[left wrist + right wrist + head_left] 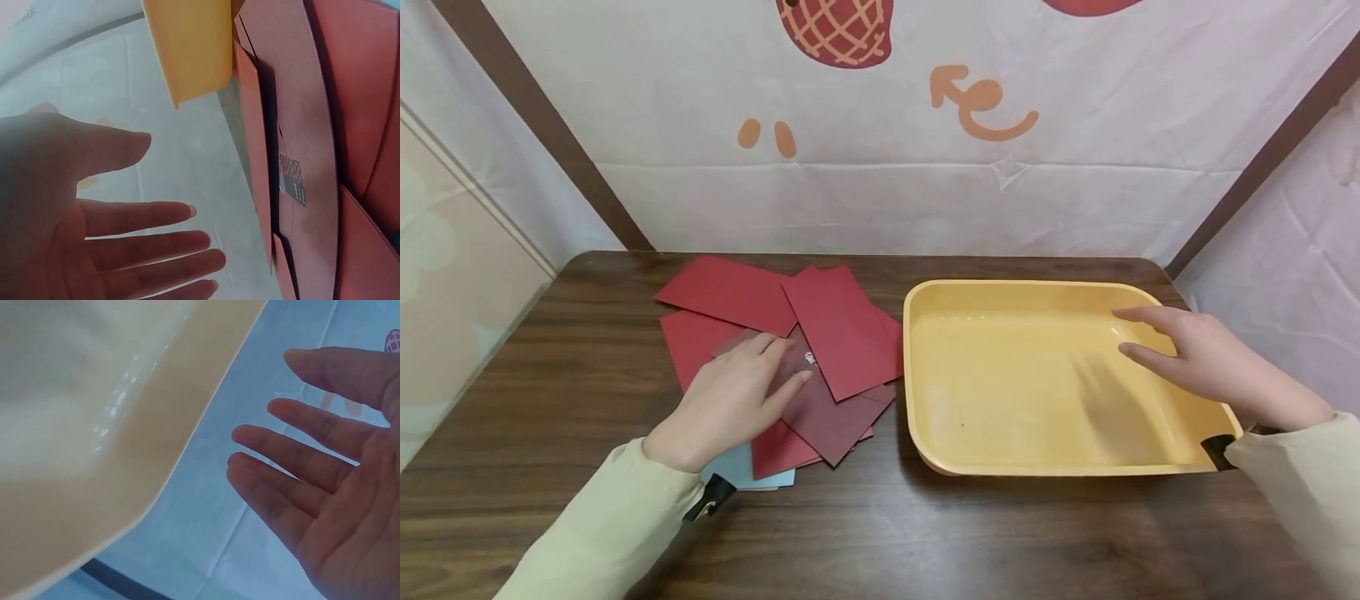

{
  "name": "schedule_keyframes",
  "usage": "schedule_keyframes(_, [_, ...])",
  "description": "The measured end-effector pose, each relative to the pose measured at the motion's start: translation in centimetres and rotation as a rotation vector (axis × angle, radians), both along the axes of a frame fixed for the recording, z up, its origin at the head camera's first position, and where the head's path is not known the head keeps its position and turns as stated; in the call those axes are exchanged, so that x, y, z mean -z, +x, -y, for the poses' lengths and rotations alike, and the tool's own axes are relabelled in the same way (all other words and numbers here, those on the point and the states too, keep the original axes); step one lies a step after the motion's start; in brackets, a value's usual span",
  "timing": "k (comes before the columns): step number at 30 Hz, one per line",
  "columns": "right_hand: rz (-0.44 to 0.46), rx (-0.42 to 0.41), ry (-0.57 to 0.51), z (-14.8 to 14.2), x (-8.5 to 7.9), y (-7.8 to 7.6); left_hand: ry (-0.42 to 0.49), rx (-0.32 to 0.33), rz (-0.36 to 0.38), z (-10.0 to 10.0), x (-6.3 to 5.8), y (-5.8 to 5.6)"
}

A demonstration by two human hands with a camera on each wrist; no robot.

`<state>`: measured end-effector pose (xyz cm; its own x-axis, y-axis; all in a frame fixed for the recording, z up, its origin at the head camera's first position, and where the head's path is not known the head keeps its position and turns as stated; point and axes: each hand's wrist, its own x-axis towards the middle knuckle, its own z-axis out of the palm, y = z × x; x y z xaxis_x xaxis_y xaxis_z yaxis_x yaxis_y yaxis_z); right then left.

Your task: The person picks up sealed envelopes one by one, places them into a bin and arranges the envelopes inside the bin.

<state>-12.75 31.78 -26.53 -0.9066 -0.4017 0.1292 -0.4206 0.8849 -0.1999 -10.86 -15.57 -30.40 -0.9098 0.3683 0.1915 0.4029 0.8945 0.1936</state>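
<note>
My left hand point(722, 404) hovers over a loose pile of paper envelopes, its fingers extended and holding nothing. In the left wrist view a gap shows between that hand and the envelopes. Nearest to it lies a maroon envelope point(838, 427) with a small sticker. Red envelopes point(848, 333) overlap around it, and a light blue one point(778, 478) pokes out at the front, partly hidden. On the right, my right hand point(1206, 357) is held above the right side of a yellow plastic tub point(1000, 392), fingers loosely spread, nothing in them. A hand's shadow falls on the tub's bottom.
All of this stands on a dark wood-grain table point(850, 542). Behind the table's far edge hangs a pale printed cloth point(880, 200), with more cloth at both sides. The tub's left wall is close to the pile's right edge.
</note>
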Motion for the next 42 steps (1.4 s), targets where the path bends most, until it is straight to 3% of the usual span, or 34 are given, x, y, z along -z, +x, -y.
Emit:
schedule_keyframes(6, [-0.055,0.022,0.007,-1.1,0.2,0.6,0.012,-0.024,0.022,0.9,0.0,0.9])
schedule_keyframes(11, [-0.136,0.006,0.078,-2.1,0.3,0.8,0.005,-0.027,-0.001,1.6,0.1,1.4])
schedule_keyframes(14, [-0.142,0.025,0.114,-2.7,0.3,0.9,0.003,-0.026,-0.003,2.0,0.1,1.8])
schedule_keyframes(23, [0.066,0.095,0.154,-4.0,0.6,0.6,-0.006,-0.061,0.031,3.0,0.1,2.7])
schedule_keyframes(30, [0.239,0.155,0.179,-4.9,1.1,0.2,0.012,-0.066,0.006,3.4,0.8,2.9])
schedule_keyframes(42, [0.35,0.211,0.171,-6.6,2.1,0.0,0.013,-0.056,-0.016,3.7,1.1,2.7])
